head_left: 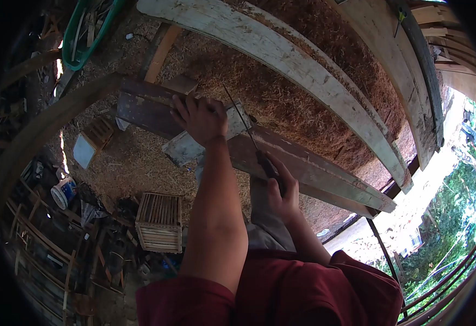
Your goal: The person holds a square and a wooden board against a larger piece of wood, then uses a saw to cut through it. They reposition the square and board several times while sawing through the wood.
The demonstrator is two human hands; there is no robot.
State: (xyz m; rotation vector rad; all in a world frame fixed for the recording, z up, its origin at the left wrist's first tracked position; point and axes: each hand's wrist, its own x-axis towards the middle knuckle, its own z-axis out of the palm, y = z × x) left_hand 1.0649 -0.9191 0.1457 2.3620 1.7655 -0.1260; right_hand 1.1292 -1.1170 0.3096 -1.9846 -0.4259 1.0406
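My right hand (284, 190) is wrapped around the dark handle of a handsaw (241, 117). Its thin blade points up and away, crossing the right end of a short pale board (182, 148). That board lies crosswise over a long brown plank (314, 169). Fingers bent, my left hand (202, 118) bears down on the pale board where it crosses the plank, holding it there. Part of the board is hidden beneath this hand and forearm.
Long pale planks (281, 49) run across the upper right. Wood shavings (123, 176) cover the ground. To the left are a slatted wooden crate (160, 223), a small wooden box (92, 138), a green tub (70, 60) and a white-and-blue bucket (63, 193).
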